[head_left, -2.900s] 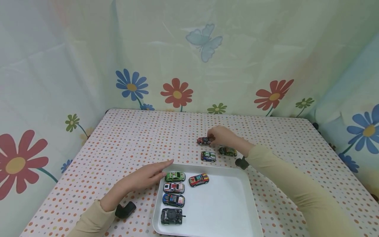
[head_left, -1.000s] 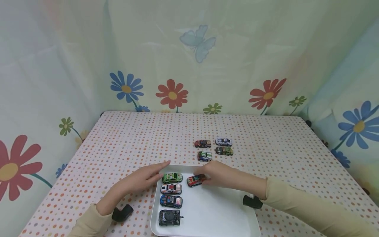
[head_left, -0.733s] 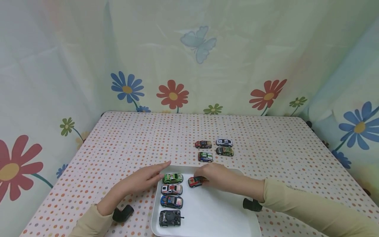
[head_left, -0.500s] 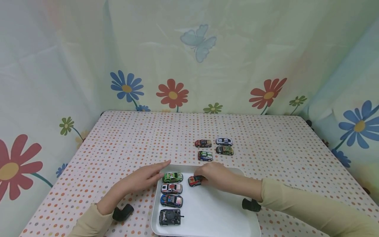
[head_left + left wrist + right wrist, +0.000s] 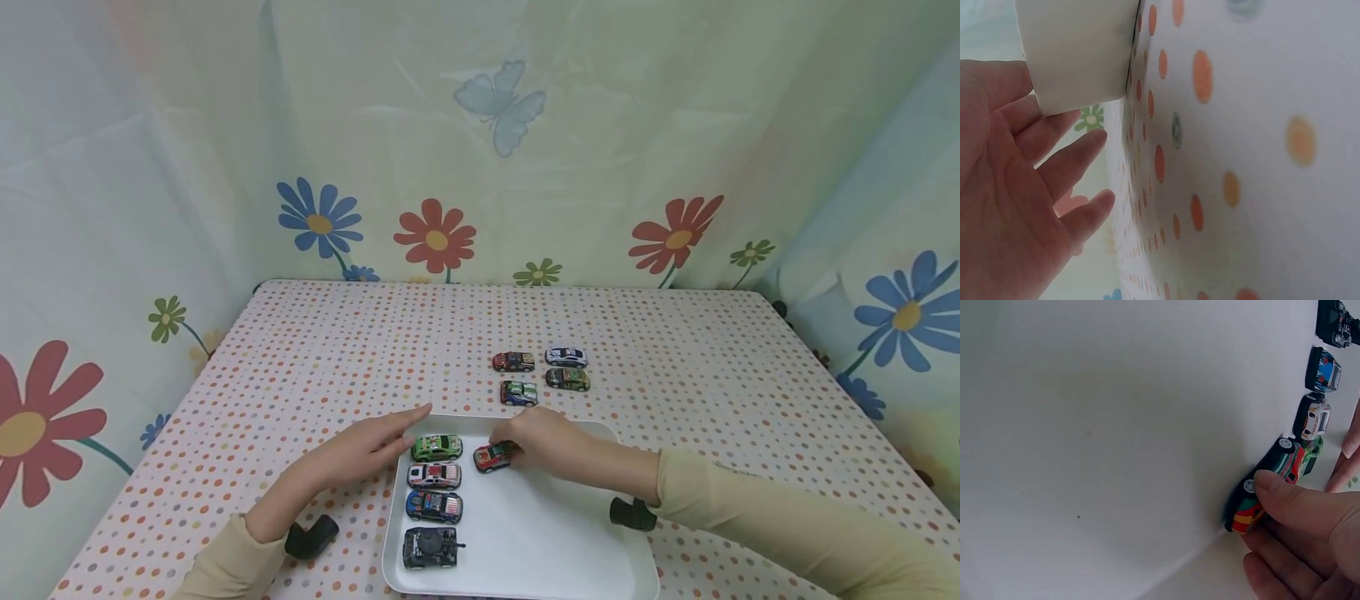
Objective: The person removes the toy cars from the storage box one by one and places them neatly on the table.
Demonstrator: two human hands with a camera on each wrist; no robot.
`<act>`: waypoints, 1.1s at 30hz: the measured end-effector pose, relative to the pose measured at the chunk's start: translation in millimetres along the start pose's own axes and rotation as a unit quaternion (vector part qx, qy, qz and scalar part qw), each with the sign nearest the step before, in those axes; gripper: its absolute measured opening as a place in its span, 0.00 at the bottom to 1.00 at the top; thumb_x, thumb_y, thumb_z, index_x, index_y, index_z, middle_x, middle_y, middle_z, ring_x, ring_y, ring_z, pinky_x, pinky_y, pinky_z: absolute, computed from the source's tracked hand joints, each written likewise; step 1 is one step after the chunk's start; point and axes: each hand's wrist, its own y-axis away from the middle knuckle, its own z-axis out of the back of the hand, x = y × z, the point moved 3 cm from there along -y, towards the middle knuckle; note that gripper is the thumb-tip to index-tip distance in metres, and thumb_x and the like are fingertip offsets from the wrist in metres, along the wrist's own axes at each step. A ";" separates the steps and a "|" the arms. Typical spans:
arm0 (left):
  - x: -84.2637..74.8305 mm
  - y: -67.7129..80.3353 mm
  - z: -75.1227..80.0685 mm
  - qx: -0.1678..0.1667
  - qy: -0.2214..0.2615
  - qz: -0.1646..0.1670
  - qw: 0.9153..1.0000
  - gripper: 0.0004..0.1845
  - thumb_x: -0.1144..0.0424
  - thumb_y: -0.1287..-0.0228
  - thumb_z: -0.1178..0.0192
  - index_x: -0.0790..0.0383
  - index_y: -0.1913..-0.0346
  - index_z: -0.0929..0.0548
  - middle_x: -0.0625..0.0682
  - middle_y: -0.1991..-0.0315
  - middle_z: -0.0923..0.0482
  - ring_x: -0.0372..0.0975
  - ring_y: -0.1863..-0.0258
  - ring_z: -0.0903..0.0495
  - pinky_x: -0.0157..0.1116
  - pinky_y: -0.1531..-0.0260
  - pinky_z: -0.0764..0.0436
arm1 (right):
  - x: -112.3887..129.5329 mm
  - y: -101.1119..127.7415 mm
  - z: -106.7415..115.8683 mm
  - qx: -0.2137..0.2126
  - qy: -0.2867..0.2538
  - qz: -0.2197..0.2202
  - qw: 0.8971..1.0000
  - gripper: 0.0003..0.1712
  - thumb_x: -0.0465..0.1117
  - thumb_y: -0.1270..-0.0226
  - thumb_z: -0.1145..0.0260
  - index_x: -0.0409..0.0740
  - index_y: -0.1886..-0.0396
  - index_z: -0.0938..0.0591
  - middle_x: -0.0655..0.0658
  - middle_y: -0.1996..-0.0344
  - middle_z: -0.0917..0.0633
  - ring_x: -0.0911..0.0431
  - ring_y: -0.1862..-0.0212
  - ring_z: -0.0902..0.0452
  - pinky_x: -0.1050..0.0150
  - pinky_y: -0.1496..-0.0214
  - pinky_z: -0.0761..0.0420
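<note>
now right hand (image 5: 543, 437) has nudged red car (image 5: 493, 456) slightly left; left hand (image 5: 360, 450) unmoved.

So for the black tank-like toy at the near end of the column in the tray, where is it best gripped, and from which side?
Probably across its two long flanks, coming straight down from above. The black tank-like toy sits upright on the white tray, the tray wall close on its left and the blue car just beyond it. The bare tray floor on its right leaves room for fingers. Its thin barrel, pointing right, looks a poor hold.

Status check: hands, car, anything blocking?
Right hand pinches red toy car on white plastic tray. Left hand open, flat at tray's left rim. Green toy car sits just left, apart.
</note>
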 end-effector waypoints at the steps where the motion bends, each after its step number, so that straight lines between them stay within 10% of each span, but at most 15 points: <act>1: -0.1 0.0 0.0 0.000 0.000 -0.001 1.000 0.26 0.56 0.25 0.55 0.56 0.28 0.42 0.51 0.32 0.40 0.45 0.38 0.35 0.47 0.40 0.34 | -0.2 -0.3 -0.5 -0.001 -0.001 -0.001 1.000 0.16 0.30 0.55 0.25 0.42 0.63 0.14 0.49 0.66 0.14 0.58 0.63 0.18 0.69 0.61 0.20; 18: 2.0 0.0 -2.9 0.010 0.004 -0.003 1.000 0.27 0.55 0.25 0.56 0.57 0.28 0.42 0.51 0.31 0.41 0.45 0.38 0.34 0.47 0.41 0.34 | 3.2 1.2 1.0 -0.011 -0.016 -0.008 1.000 0.15 0.33 0.55 0.24 0.43 0.63 0.13 0.50 0.66 0.14 0.58 0.62 0.18 0.67 0.60 0.20; 33: 0.4 -0.7 1.1 0.003 0.001 0.005 1.000 0.26 0.56 0.26 0.54 0.54 0.28 0.41 0.49 0.32 0.40 0.42 0.41 0.32 0.46 0.41 0.33 | -17.2 -21.4 77.2 -0.081 -0.084 -0.051 0.992 0.19 0.35 0.48 0.27 0.41 0.54 0.15 0.45 0.59 0.15 0.57 0.61 0.19 0.68 0.65 0.20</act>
